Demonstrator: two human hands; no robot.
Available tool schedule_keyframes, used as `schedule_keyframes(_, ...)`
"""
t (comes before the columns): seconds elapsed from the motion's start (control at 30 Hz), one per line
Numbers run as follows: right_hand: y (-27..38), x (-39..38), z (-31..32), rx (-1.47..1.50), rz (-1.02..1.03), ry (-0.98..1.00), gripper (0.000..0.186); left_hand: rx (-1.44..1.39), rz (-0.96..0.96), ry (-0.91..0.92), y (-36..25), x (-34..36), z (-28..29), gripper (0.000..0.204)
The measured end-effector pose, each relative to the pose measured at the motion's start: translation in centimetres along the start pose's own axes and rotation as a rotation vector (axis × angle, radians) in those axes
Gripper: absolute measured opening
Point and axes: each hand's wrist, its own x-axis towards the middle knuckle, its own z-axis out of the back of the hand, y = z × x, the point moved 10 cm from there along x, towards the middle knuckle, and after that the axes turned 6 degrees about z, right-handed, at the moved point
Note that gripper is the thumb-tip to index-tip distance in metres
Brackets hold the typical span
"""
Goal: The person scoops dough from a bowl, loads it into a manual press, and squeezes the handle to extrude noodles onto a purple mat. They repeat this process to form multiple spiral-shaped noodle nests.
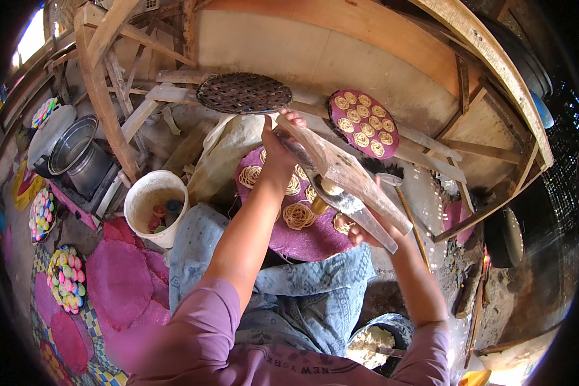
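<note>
Both my hands grip a two-handled wooden press (350,174), held tilted over my lap. My left hand (275,138) is closed round its far-left end, and my right hand (370,228) is closed round the near-right end. Between the handles is a pale plunger, with a brass cylinder (318,205) below it. Under the press lies a round purple mat (315,241) resting on my lap. Coiled dough swirls (298,216) made of thin strands sit on this mat; my arms and the press hide part of them.
Behind stand a dark woven tray (244,93) and another purple mat with swirls (365,123). At left are a white bucket (156,212), a pot on a stove (77,151), stacked purple mats (119,283) and colourful balls (65,278). A dough bucket (373,341) stands at lower right.
</note>
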Motion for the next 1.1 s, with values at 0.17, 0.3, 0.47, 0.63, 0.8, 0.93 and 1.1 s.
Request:
schedule_keyframes(0.17,-4.1,3.7,3.2,0.297,0.005,0.054,0.074,-0.163,-0.166,-0.157,-1.4,-1.4,2.2,0.051)
schedule_keyframes(0.3,-4.6,4.1,1.7,0.417,-0.084,0.33,0.066,-0.157,-0.206,-0.123,-2.5,-1.8,2.0,0.053)
schedule_keyframes(0.47,-5.0,5.5,3.3,-0.18,-0.186,0.031,0.051,0.044,-0.157,0.104,-4.9,-1.4,-3.0,0.052)
schedule_keyframes(0.63,0.6,5.6,-2.6,-1.678,0.532,-0.085,0.042,0.265,-0.144,0.184,-8.4,-2.5,-11.7,0.046)
schedule_keyframes(0.8,1.8,4.0,-2.9,-2.054,0.49,-0.324,0.051,0.423,0.017,0.281,-8.5,-8.9,-23.4,0.053)
schedule_keyframes(0.93,1.6,2.1,-1.2,-1.975,0.497,-0.401,0.034,0.615,0.112,0.124,-5.6,-14.5,-27.2,0.086)
schedule_keyframes(1.1,-0.6,2.8,1.0,-1.851,0.452,-0.4,0.03,0.534,0.458,-0.076,2.3,-20.1,-22.4,0.106)
